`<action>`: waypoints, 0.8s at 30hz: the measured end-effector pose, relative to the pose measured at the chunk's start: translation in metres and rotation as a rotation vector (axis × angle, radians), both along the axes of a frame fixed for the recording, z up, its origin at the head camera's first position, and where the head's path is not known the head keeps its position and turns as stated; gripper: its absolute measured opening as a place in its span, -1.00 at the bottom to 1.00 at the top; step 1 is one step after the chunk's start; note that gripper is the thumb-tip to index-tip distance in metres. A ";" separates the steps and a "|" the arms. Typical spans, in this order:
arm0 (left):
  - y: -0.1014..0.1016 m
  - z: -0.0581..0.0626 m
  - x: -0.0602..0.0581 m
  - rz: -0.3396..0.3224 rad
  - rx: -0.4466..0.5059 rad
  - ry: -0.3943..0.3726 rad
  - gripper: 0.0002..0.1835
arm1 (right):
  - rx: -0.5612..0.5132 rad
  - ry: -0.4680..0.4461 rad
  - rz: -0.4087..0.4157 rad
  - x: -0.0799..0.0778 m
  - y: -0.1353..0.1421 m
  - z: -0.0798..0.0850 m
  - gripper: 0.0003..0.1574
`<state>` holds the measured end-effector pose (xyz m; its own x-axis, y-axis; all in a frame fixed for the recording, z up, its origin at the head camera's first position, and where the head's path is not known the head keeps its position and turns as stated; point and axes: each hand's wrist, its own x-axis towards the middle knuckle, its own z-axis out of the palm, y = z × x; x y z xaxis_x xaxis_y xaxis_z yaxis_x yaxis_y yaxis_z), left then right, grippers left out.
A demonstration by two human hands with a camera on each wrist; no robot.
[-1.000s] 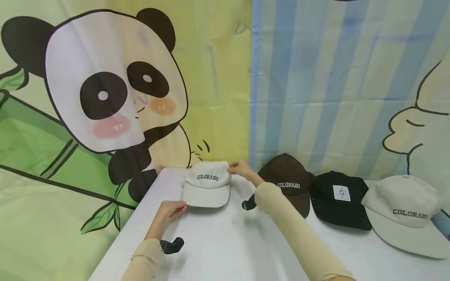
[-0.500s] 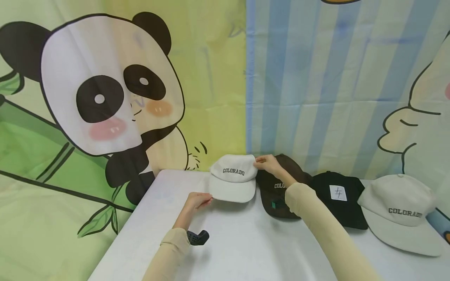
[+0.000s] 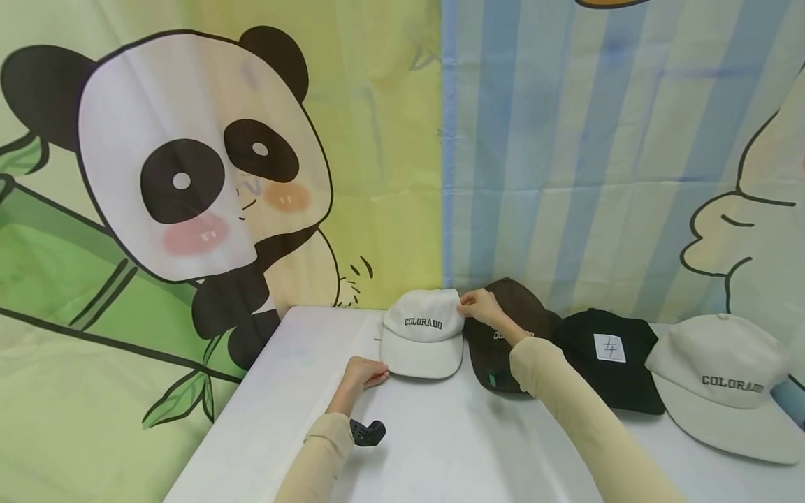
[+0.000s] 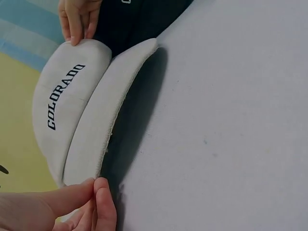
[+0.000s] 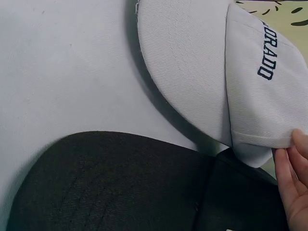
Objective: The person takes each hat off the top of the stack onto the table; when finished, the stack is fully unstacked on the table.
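A white cap (image 3: pixel 423 334) lettered COLORADO faces forward at the back of the white table, left of a dark brown cap (image 3: pixel 503 367). My left hand (image 3: pixel 361 377) pinches the left corner of its brim between thumb and fingers, which the left wrist view shows close up at the brim edge (image 4: pixel 98 166). At the upper right of the crown, my right hand (image 3: pixel 483 307) pinches the fabric, with the thumb on the outside in the right wrist view. That hand and forearm cover part of the brown cap. The white cap's side overlaps the brown cap's edge in the right wrist view.
To the right in the row stand a black cap (image 3: pixel 604 377) with a white patch and a larger off-white COLORADO cap (image 3: pixel 723 391). A panda-printed curtain (image 3: pixel 390 175) hangs right behind the table. The table's left edge (image 3: pixel 220 426) slants toward me.
Both hands have carried the white cap rightward, up beside the brown cap. In the last half second it has come down slightly, still pinched by both hands.
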<state>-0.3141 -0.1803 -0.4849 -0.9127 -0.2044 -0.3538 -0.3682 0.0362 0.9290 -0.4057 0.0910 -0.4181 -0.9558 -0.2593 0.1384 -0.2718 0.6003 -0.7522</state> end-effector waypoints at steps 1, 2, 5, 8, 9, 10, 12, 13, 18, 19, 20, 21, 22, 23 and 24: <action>0.001 0.000 -0.001 0.002 -0.016 -0.001 -0.77 | 0.005 0.004 -0.004 0.000 0.000 0.000 -0.71; 0.001 0.000 -0.001 0.005 -0.029 -0.002 -0.77 | 0.010 0.006 -0.009 0.000 0.000 -0.001 -0.71; 0.003 0.001 -0.001 0.000 -0.068 -0.004 -0.79 | 0.031 0.010 -0.021 -0.001 -0.001 -0.002 -0.72; 0.004 0.004 0.000 -0.003 -0.098 -0.017 -0.80 | 0.058 0.024 -0.028 -0.001 -0.002 -0.003 -0.73; 0.005 0.005 0.000 -0.006 -0.110 -0.019 -0.81 | 0.065 0.028 -0.031 -0.001 -0.002 -0.004 -0.74; 0.005 0.006 0.001 -0.009 -0.120 -0.019 -0.81 | 0.072 0.034 -0.033 -0.001 -0.003 -0.004 -0.74; 0.006 0.007 0.002 -0.014 -0.142 -0.017 -0.83 | 0.087 0.047 -0.033 0.000 -0.003 -0.004 -0.74; 0.006 0.008 0.003 -0.018 -0.152 -0.015 -0.83 | 0.094 0.053 -0.034 0.000 -0.003 -0.003 -0.74; 0.003 0.007 0.003 -0.054 -0.176 0.013 -0.84 | 0.143 0.129 -0.001 0.004 -0.001 0.000 -0.73; 0.001 0.007 0.004 -0.065 -0.182 0.025 -0.85 | 0.146 0.149 0.008 0.004 0.000 0.001 -0.73; 0.000 0.008 0.005 -0.078 -0.193 0.045 -0.85 | 0.146 0.167 0.018 0.005 0.001 0.002 -0.73; -0.002 0.009 0.006 -0.091 -0.210 0.069 -0.86 | 0.142 0.183 0.030 0.005 0.002 0.003 -0.73; -0.004 0.011 0.008 -0.106 -0.238 0.099 -0.87 | 0.138 0.203 0.046 0.007 0.004 0.005 -0.73; -0.006 0.013 0.009 -0.122 -0.272 0.136 -0.87 | 0.135 0.224 0.066 0.008 0.006 0.006 -0.72; -0.009 0.015 0.010 -0.137 -0.305 0.175 -0.88 | 0.130 0.242 0.088 0.009 0.008 0.007 -0.72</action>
